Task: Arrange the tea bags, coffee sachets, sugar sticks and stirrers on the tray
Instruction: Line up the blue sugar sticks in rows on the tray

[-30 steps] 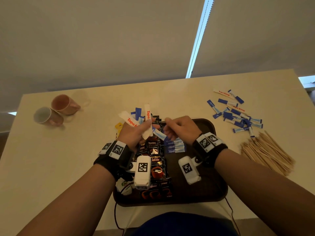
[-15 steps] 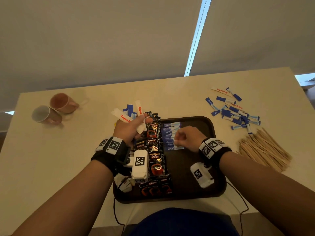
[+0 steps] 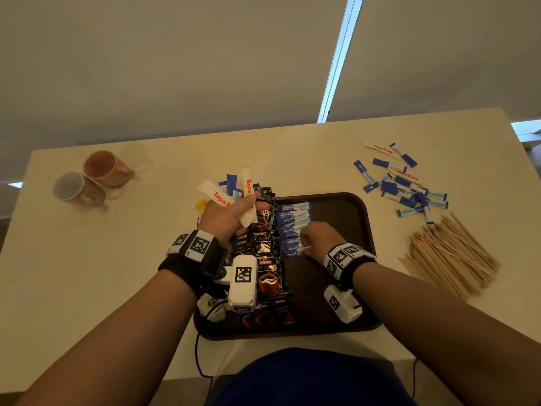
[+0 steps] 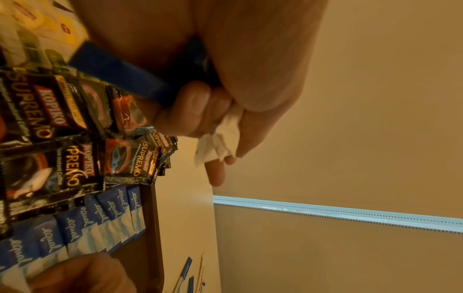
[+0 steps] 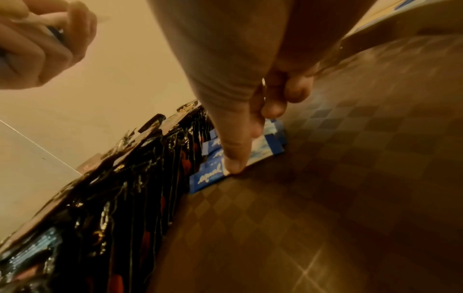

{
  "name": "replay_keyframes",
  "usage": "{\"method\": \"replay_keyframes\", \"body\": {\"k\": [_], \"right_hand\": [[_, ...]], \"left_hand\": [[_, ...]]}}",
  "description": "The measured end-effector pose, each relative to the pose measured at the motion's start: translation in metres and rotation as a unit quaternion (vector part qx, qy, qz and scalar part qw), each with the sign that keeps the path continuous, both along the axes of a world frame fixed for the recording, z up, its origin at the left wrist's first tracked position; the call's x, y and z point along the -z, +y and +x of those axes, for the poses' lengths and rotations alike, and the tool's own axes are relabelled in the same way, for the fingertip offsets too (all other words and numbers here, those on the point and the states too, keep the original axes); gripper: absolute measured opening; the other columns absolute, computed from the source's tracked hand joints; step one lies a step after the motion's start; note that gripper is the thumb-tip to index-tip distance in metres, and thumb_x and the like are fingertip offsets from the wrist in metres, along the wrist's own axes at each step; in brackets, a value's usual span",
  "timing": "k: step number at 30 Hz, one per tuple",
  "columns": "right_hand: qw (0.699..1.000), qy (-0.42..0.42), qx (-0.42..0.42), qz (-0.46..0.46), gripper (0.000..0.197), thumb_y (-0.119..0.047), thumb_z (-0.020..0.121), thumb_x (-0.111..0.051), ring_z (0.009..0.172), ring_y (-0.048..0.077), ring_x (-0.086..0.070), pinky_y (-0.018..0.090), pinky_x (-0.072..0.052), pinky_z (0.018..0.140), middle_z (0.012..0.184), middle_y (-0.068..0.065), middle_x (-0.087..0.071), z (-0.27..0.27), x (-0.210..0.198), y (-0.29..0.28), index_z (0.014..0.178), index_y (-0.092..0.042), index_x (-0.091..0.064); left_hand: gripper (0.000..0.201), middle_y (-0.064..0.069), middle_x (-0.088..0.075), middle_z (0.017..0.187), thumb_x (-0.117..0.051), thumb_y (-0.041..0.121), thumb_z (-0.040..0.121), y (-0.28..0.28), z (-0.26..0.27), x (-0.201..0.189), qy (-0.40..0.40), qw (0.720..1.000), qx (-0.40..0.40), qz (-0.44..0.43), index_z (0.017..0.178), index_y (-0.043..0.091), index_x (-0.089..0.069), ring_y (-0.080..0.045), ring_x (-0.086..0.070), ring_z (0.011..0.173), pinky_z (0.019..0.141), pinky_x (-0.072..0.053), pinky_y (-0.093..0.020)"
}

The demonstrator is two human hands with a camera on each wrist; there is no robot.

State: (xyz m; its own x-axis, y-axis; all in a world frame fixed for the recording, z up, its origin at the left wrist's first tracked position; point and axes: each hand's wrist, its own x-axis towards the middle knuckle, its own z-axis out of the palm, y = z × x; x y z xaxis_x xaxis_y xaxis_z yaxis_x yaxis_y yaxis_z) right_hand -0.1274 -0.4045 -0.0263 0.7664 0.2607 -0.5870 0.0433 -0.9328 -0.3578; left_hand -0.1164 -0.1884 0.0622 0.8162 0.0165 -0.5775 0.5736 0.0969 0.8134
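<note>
On the dark brown tray (image 3: 345, 206), black coffee sachets (image 3: 265, 244) fill the left column. Beside them lies a row of blue sugar sticks (image 3: 292, 221). My left hand (image 3: 231, 218) hovers over the tray's far left corner and grips a bundle of white and blue sugar sticks (image 3: 222, 197); their crumpled ends (image 4: 220, 142) poke out below its fingers. My right hand (image 3: 316, 238) is down at the near end of the row. In the right wrist view its thumb and forefinger pinch the nearest blue stick (image 5: 208, 178), which lies flat on the tray (image 5: 325, 178).
Loose blue and white sugar sticks (image 3: 404, 183) lie on the table at the far right, with a heap of wooden stirrers (image 3: 448, 253) in front of them. Two mugs (image 3: 93, 177) lie at the far left. A yellow tea bag tag (image 3: 201, 205) shows left of the tray.
My right hand left the bundle in my left hand and came down to the tray with a blue stick, now at the row's near end. The left hand has stayed put.
</note>
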Motion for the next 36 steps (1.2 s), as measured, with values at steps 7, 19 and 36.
{"method": "replay_keyframes", "body": {"k": [7,19,36], "right_hand": [[0.974,-0.112,0.114,0.16,0.023,-0.035,0.092,-0.066,0.069,0.009,-0.056,0.022,-0.043,0.065,0.078,-0.003,-0.065,0.012,-0.037,0.007,0.086,-0.014,-0.073],[0.884,-0.016,0.246,0.398,0.02,-0.025,0.089,-0.071,0.07,0.024,-0.066,0.04,-0.056,0.072,0.078,0.011,-0.074,0.03,-0.104,0.036,0.082,-0.007,-0.077],[0.989,0.118,-0.092,0.017,0.019,-0.023,0.096,-0.062,0.094,0.021,-0.062,0.031,-0.049,0.084,0.106,0.006,-0.069,-0.019,-0.014,-0.015,0.107,-0.011,-0.071]], "left_hand": [[0.014,-0.011,-0.077,0.093,-0.064,0.022,0.096,-0.001,-0.003,0.001,-0.005,1.0,0.014,0.005,0.104,0.013,-0.071,-0.012,-0.039,0.043,0.036,-0.029,-0.018],[0.008,-0.015,-0.076,0.087,-0.071,0.018,0.091,-0.013,-0.011,-0.01,-0.087,0.99,0.111,0.014,0.098,0.015,-0.071,-0.021,-0.069,0.066,0.042,-0.041,-0.02],[0.043,-0.002,-0.052,0.05,-0.075,0.054,0.079,0.003,-0.008,0.008,-0.051,0.998,0.028,0.039,0.063,0.016,-0.062,-0.013,-0.035,0.036,0.043,-0.026,-0.022]]}}
